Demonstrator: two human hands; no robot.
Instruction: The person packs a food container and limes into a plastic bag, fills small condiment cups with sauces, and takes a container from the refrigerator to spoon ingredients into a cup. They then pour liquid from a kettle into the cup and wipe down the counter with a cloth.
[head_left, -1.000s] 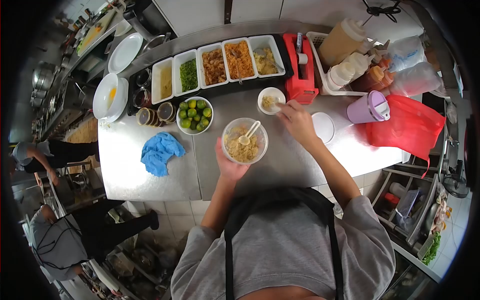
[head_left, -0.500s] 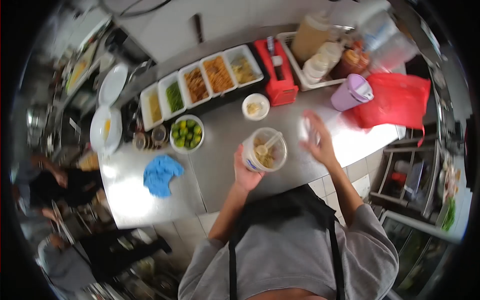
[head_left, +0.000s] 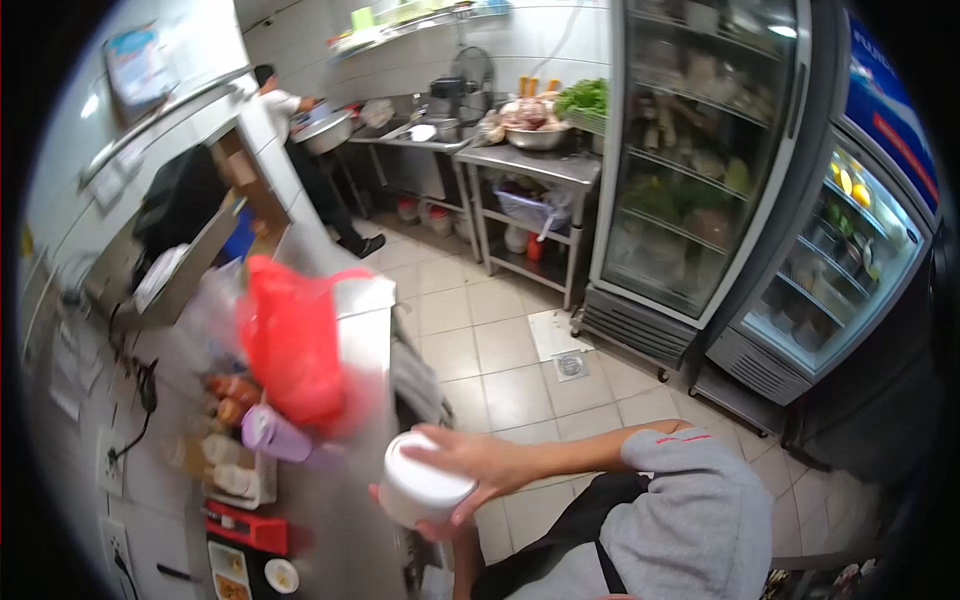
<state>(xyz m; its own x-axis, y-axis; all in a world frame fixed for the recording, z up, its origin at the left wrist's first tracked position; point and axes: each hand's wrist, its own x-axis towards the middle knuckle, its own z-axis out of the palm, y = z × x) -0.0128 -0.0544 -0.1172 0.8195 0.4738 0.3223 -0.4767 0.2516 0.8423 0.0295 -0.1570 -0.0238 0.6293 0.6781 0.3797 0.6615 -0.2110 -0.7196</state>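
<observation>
A round white plastic tub (head_left: 405,502), with its white lid (head_left: 425,462) on top, is between my two hands beside the counter. My right hand (head_left: 470,458) lies over the lid, fingers across the top and thumb down at the near side. Around the lower part of the tub is my left hand (head_left: 437,530), mostly hidden by the tub and my right hand. The tub's contents are covered by the lid.
On the counter (head_left: 340,540) are a red plastic bag (head_left: 290,345), a purple cup (head_left: 275,435), a basket of bottles (head_left: 240,480) and a red box (head_left: 245,527). Ahead stand a glass-door fridge (head_left: 690,170), a steel table (head_left: 540,165) and another person (head_left: 310,150). A lit display fridge (head_left: 840,250) stands at right.
My view has swung right, from the counter to the fridges. My right hand has brought the white lid onto the tub, covering the scoop and food inside. My left hand still holds the tub.
</observation>
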